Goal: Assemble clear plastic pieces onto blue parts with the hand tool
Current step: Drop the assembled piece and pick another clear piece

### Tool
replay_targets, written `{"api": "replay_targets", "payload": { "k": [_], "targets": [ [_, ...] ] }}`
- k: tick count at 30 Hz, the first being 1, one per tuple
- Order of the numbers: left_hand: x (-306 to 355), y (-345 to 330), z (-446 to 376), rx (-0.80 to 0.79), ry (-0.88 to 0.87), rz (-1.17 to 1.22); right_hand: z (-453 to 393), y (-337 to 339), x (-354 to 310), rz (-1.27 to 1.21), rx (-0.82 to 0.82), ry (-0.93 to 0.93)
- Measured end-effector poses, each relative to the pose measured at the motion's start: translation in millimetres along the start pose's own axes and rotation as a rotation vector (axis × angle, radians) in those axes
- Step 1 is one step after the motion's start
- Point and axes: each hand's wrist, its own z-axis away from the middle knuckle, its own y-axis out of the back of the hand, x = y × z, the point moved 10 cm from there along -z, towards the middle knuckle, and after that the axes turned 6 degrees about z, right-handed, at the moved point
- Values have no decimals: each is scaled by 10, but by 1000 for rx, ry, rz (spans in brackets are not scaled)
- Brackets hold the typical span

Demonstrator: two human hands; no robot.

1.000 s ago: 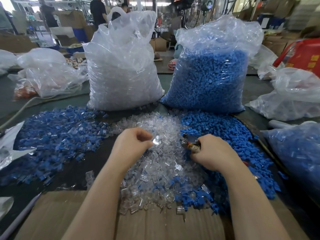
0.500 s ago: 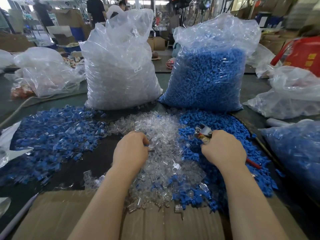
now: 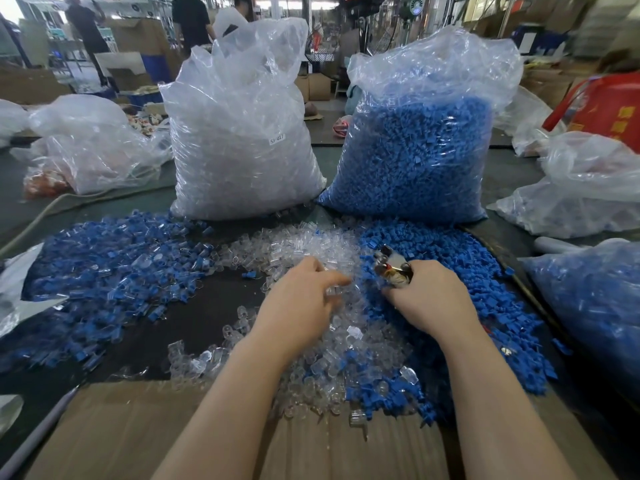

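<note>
Between the two forearms, at the middle of the dark work surface (image 3: 194, 317), lies a loose heap of clear plastic pieces (image 3: 304, 244), with a spread of blue parts (image 3: 450, 258) just to its right and a wider pile of what look like finished blue-and-clear assemblies (image 3: 114, 268) off to the left. Behind them stand a tall bag of clear pieces (image 3: 242, 133) and a tall bag of blue parts (image 3: 422, 143), side by side and touching the loose heaps at their bases. The left hand (image 3: 298, 303) rests on the clear heap with its fingers curled down into the pieces; whether it has already pinched one cannot be told, since the fingertips are buried and blurred. The right hand (image 3: 433, 299) is wrapped round the hand tool (image 3: 391, 266), whose metal head sticks out beyond the knuckles and hovers at the edge of the blue spread; whether a blue part sits in that head is not clear. The step in hand appears to be picking up fresh stock: a clear piece for the left, a blue part for the tool. The next move would call for bringing a single clear piece to the tool head, lining it up squarely on a blue part, then squeezing to seat it. A sheet of cardboard (image 3: 145, 431) covers the near edge, with stray pieces scattered on it.
</note>
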Motion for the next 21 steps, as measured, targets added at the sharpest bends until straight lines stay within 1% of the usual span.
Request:
{"api": "replay_targets", "payload": {
  "k": [4,10,14,16,18,19,21],
  "targets": [
    [9,17,1,6,-12,-19,-12,27,-18,-27,11,22],
    [93,51,24,41,-72,-19,-16,101,-19,-47,76,14],
    [152,-22,21,-5,-136,-91,-11,117,-36,-66,91,25],
    [139,-39,8,-8,-128,-91,-10,124,-46,-71,94,39],
    [114,-30,-3,15,-96,-43,-6,137,-64,-82,102,59],
    [88,-10,-5,34,-65,17,-1,150,-73,-92,108,69],
    [13,63,-1,93,14,209,11,178,-97,-114,126,83]
  ]
}}
